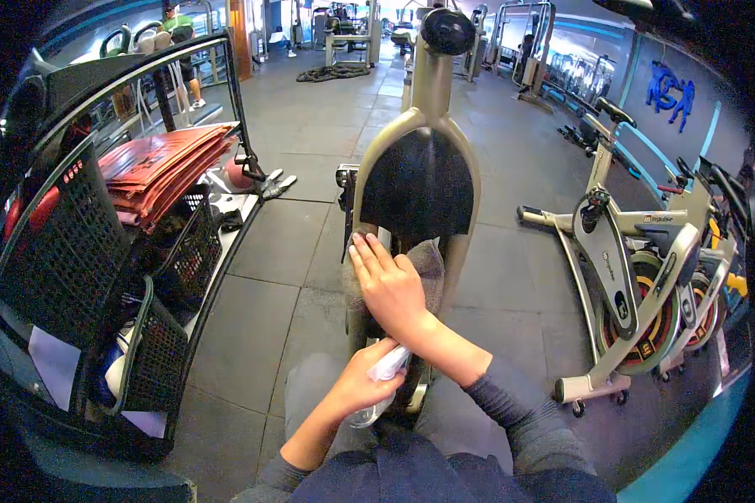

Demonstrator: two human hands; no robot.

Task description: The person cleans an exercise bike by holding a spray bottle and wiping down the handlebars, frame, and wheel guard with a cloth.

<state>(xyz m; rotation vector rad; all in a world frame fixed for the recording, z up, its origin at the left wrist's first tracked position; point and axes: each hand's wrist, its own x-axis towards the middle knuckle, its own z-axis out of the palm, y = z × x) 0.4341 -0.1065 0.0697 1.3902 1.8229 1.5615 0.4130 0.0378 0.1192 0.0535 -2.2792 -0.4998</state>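
In front of me stands a beige gym machine with a dark curved panel. My right hand presses a grey towel against its frame, fingers stretched forward and close together, with cloth showing on both sides of the hand. Below it, crossed under my right wrist, my left hand is wrapped round a clear plastic bottle with a white upper part. My fingers and right forearm partly cover the bottle, so its top cannot be made out fully.
At left, a black rack carries red-orange mats and black baskets. Exercise bikes stand at right. Dark tiles cover the floor. A coiled rope lies farther back, and a person in green is at far left.
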